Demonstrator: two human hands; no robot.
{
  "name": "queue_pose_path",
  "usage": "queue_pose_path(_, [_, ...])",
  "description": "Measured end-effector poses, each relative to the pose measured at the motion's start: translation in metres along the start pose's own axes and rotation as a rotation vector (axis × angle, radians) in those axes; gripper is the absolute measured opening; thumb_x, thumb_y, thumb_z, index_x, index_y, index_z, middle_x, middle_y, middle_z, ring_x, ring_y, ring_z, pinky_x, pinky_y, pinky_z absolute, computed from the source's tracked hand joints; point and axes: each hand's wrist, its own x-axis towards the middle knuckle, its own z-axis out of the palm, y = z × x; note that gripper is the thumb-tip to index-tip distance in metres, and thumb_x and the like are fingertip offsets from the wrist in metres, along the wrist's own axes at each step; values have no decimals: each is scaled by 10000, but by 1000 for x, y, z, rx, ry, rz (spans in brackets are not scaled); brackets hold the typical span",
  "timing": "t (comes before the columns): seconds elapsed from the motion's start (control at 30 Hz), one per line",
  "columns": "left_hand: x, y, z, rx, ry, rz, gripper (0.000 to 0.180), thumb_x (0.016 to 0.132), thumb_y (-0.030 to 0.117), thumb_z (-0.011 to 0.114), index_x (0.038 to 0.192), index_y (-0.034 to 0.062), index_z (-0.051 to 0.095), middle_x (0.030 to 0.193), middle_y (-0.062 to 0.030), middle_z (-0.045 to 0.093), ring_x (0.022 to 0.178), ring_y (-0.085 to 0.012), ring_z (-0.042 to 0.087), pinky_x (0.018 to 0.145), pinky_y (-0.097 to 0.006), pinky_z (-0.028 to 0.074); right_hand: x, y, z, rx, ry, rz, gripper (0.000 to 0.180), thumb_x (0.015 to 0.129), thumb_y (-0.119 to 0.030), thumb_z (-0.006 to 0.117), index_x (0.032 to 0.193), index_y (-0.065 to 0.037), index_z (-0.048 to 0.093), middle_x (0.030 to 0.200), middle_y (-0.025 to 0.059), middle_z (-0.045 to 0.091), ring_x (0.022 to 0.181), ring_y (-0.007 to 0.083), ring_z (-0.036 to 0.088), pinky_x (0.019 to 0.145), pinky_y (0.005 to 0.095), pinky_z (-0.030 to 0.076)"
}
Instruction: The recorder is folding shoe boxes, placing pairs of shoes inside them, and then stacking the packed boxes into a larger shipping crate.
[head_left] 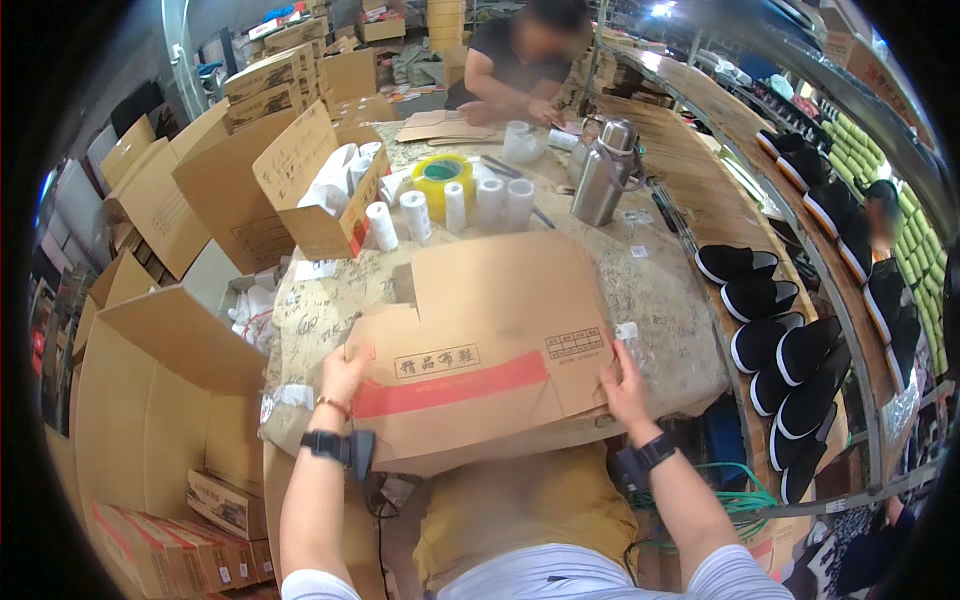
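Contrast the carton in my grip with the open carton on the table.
The held carton is folded flat, while the open carton stands boxed out with a flap raised. The open carton contains white items; the held carton, being flat, contains nothing visible. Both are brown cardboard with dark printing.

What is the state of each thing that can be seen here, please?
Cardboard: flat, held by both hands
Left hand: gripping left edge
Right hand: gripping right edge
Flask: upright, lid on
Tape: lying flat
White rolls: standing on end
Carton: open, filled
Large box: open
Shoes: lined up
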Motion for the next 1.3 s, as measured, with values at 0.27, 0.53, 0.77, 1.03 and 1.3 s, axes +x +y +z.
queue_pose_path(0.27, [-64, -63, 8, -94, 215, 657, 662, 976, 422, 342, 1369, -111, 312, 1370, -230, 428, 1272, -289, 416, 1067, -389, 311, -39, -14, 8, 66, 106, 6, 493, 896, -150, 551, 1341, 22, 426, 1345, 203, 472, 1259, 317, 445, 1051, 370, 332])
queue_pose_path(0.53, [-47, -38, 47, -616, 584, 313, 637, 1009, 422, 260, 1206, -137, 491, 1090, -240, 619, 1025, -259, 586, 913, -366, 450, -9, 7, 29, 372, 474, 238, 169, 923, -146, 534, 1002, 0, 567, 908, 54, 556, 852, 150, 529, 798, 275, 424])
queue_pose_path(0.77, [-92, -15, 27, -34, 334, 425, 460, 939, 201, 503, 1312, -61, 446, 1267, -207, 535, 1188, -249, 502, 1007, -354, 374, -25, -50, -14, -325, 20, -171, 505, 778, -314, 726, 1162, -51, 530, 1228, 185, 430, 1139, 356, 441, 935, 416, 394])
queue_pose_path(1.03, [-121, 52, 43, 185, 480, 1121, 666, 858, 91, 516, 1432, -27, 202, 1475, -187, 283, 1353, -243, 285, 1098, -410, 280, -14, -63, -32, -107, -14, -62, 712, 686, -415, 789, 1195, -36, 466, 1198, 171, 437, 1115, 332, 451, 937, 424, 393])
queue_pose_path(1.3, [-109, 140, 52, -68, -154, 1229, 527, 895, 589, 451, 1088, 100, 418, 1252, -168, 504, 1174, -278, 477, 1051, -451, 300, 27, -106, -105, 405, 134, 60, 638, 887, -537, 499, 1219, 5, 437, 1054, 174, 529, 917, 323, 540, 823, 383, 419])
